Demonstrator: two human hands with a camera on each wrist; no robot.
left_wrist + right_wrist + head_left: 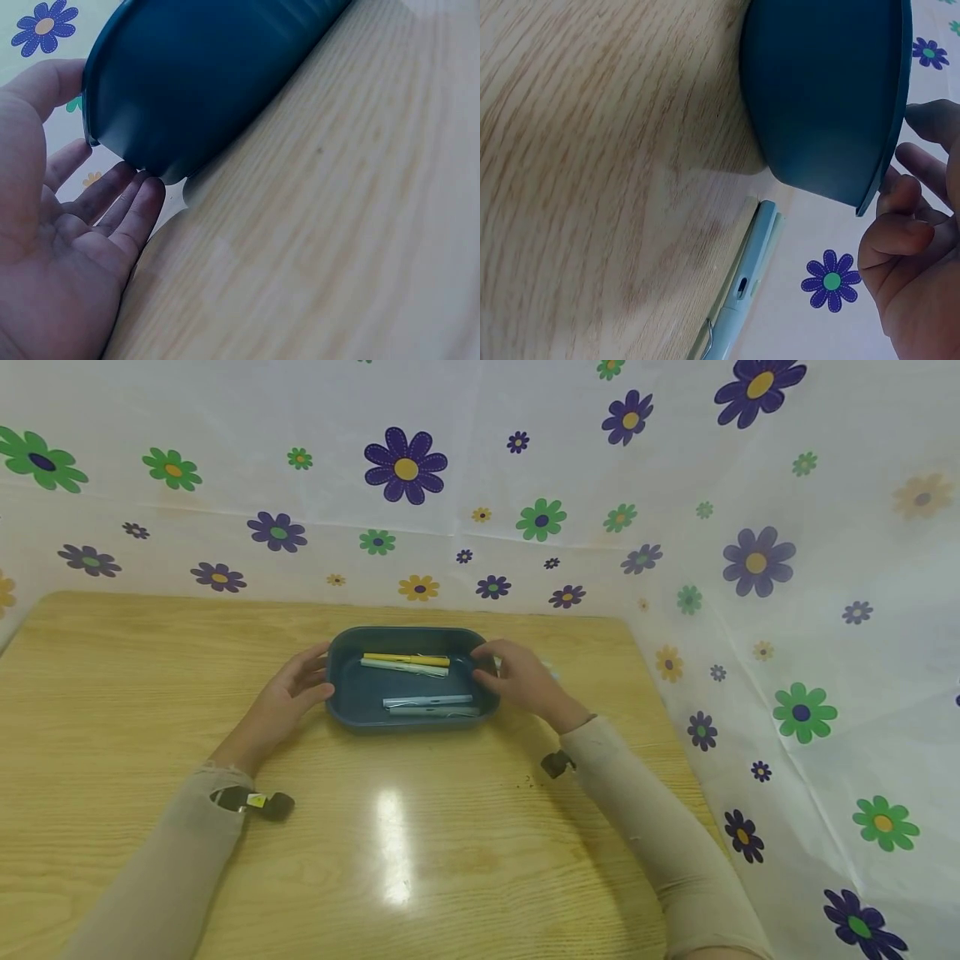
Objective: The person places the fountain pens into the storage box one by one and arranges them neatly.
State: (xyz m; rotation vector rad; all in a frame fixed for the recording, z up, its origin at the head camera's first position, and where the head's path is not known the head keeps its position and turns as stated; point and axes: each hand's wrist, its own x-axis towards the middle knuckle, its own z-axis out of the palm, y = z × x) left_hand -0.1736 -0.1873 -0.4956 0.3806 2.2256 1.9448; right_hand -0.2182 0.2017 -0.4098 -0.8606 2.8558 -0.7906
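Note:
A dark teal rectangular box (352, 724) sits on the wooden table between both hands. Inside lie a yellow pen (386, 657), a pale green pen (397, 667), a light blue pen (427, 701) and a greyish teal pen (435, 712). My left hand (288, 692) holds the box's left end, thumb at the rim and fingertips against the wall. At the right end, my right hand (525, 681) grips the rim, with fingertips reaching over it. A light blue pen (739, 300) lies on the table beside the box in the right wrist view, mostly hidden by my hand in the head view.
The wooden table (322, 860) extends toward me and to the left. Behind and to the right hangs a white flower-print cloth (465, 410). Small dark specks (528, 782) mark the tabletop near my right wrist.

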